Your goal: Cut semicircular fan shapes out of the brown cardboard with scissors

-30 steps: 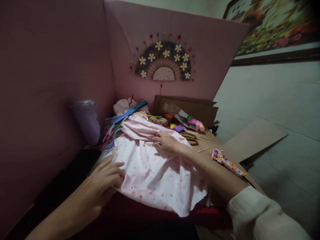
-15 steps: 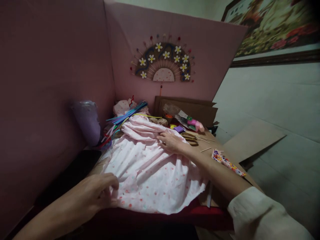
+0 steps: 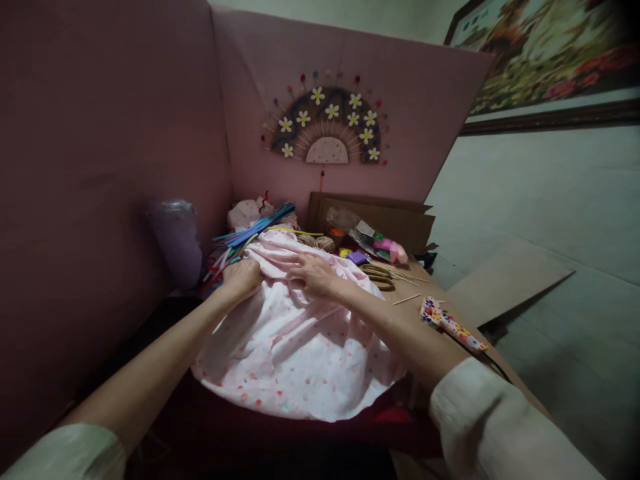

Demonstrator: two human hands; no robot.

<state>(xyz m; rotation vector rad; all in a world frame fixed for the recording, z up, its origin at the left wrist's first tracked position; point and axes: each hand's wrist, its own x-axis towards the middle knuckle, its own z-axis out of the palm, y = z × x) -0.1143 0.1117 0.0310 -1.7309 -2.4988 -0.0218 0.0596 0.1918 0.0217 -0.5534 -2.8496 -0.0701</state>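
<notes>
A white and pale pink cloth [image 3: 300, 360] with small reddish dots spreads in folds over the table and droops at its front edge. My left hand [image 3: 243, 279] is closed like a fist on the cloth's far left part, beside the pipe cleaners [image 3: 250, 230]. To its right, my right hand [image 3: 316, 275] has its fingers bent around a bunched fold of the same cloth. The fingertips of both hands are partly hidden in the folds.
Scissors [image 3: 377, 277], thin wooden sticks [image 3: 407, 299] and a flower-patterned piece [image 3: 453, 325] lie right of the cloth. Twine balls [image 3: 324, 244], plastic packets [image 3: 387, 248] and cardboard [image 3: 370, 207] are behind. A purple bag [image 3: 177, 243] stands left; a decorated fan [image 3: 327, 120] hangs on the pink panel.
My left hand has moved from the cloth's near left corner up to its far left part. My right hand has shifted slightly left along the folds. The cloth's near left edge has moved.
</notes>
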